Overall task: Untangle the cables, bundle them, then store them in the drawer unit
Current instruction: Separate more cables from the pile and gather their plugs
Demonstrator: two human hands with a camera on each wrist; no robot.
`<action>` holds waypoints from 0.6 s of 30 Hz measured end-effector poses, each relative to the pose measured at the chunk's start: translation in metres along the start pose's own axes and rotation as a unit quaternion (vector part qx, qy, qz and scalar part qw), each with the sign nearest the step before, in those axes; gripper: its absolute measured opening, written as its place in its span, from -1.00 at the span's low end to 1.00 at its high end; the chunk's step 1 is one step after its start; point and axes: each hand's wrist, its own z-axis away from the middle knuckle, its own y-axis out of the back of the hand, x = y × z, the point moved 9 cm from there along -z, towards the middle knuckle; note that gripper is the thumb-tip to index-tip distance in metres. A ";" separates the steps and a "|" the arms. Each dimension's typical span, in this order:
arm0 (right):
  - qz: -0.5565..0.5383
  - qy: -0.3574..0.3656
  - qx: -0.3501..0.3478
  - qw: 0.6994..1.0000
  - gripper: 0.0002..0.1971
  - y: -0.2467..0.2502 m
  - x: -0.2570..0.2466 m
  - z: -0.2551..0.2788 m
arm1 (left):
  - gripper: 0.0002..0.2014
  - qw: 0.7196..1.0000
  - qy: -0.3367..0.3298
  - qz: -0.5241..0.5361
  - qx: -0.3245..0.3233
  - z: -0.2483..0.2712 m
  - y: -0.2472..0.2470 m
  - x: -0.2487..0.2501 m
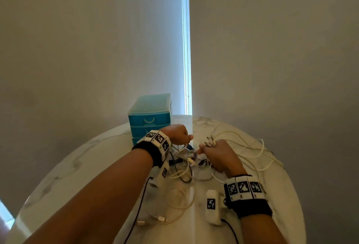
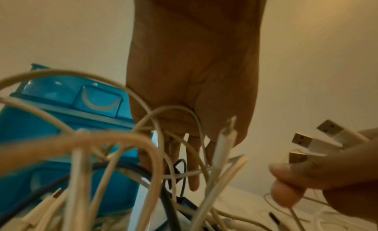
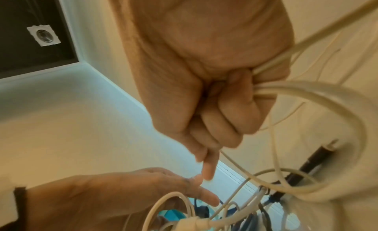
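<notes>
A tangle of white and dark cables (image 1: 184, 163) lies mid-table between my hands. My left hand (image 1: 187, 142) hangs over it, fingers (image 2: 192, 169) pointing straight down through the loops, one white cable (image 2: 178, 109) draped across the palm. My right hand (image 1: 204, 148) is clenched round several white cables (image 3: 266, 87); their USB plugs (image 1: 209, 143) (image 2: 302, 140) stick out above the fist. The blue drawer unit (image 1: 149, 116) stands just behind my left hand, all drawers closed. The two hands nearly touch (image 3: 204, 179).
The round marble table (image 1: 87, 170) drops off on every side. Loose white cable loops trail right (image 1: 258, 154) and toward me (image 1: 174, 199), ending in plugs (image 1: 162, 219). Black wrist-camera leads run off the near edge (image 1: 139, 201). A blind cord (image 1: 186, 59) hangs behind.
</notes>
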 end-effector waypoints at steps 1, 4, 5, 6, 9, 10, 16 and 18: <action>-0.018 -0.005 0.027 0.999 -0.74 0.003 0.003 -0.003 | -0.46 1.000 0.009 0.008 0.001 -0.001 -0.002 -0.005; -0.080 -0.006 0.095 0.992 -0.68 0.016 0.007 -0.008 | -0.47 0.996 0.013 0.070 0.048 -0.002 0.012 -0.011; -0.096 -0.003 0.110 0.989 -0.67 0.020 0.006 -0.006 | -0.47 0.991 0.008 0.101 0.083 0.000 0.025 -0.013; -0.110 0.003 0.115 0.987 -0.67 0.020 0.004 -0.006 | -0.47 0.983 0.002 0.135 0.127 0.005 0.042 -0.015; -0.102 0.020 0.060 0.993 -0.70 0.004 -0.001 -0.005 | -0.58 0.933 -0.028 0.239 0.269 0.031 0.110 -0.018; -0.071 0.023 0.013 0.997 -0.72 -0.009 -0.003 -0.003 | -0.61 0.912 -0.045 0.274 0.302 0.042 0.133 -0.017; 0.031 0.015 -0.104 0.994 -0.79 -0.046 0.001 0.003 | -0.65 0.721 -0.092 0.444 0.525 0.122 0.255 -0.042; -0.025 0.041 -0.059 0.997 -0.73 -0.037 -0.008 0.000 | -0.65 0.707 -0.102 0.474 0.516 0.136 0.272 -0.045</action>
